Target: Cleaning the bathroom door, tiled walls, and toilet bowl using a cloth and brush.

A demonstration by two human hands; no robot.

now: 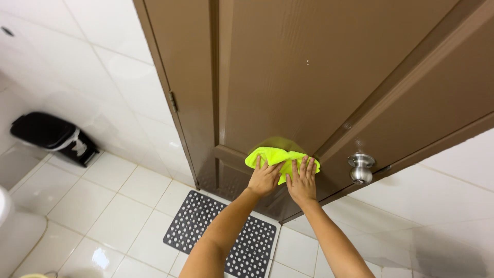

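I am looking down at my two bare hands pressing a bright yellow-green cloth (280,159) flat against a brown door (309,77) in a white-tiled bathroom; my left hand (264,177) lies with fingers spread over the cloth's left and lower part, and my right hand (302,181) lies just beside it with fingers fanned upward over the cloth's right part, thumbs nearly touching; neither hand pinches or grips, both simply hold the cloth flat with open palms. The cloth sits bunched under and above my fingertips, low on the door's panel, right where a raised horizontal rail meets the flat surface; a faint yellow blur above it suggests the cloth is moving. To wipe well here, I judge it best to keep both palms flat and the pressure even, to follow the grain and the edge of the rail so grime in the groove comes away, and to keep the cloth spread rather than wadded. A round silver doorknob (361,168) sits near my right hand, apart from it; a black perforated floor mat (206,219) lies below my forearms; a small black bin (51,136) stands well apart on the left by the tiled wall (103,67).
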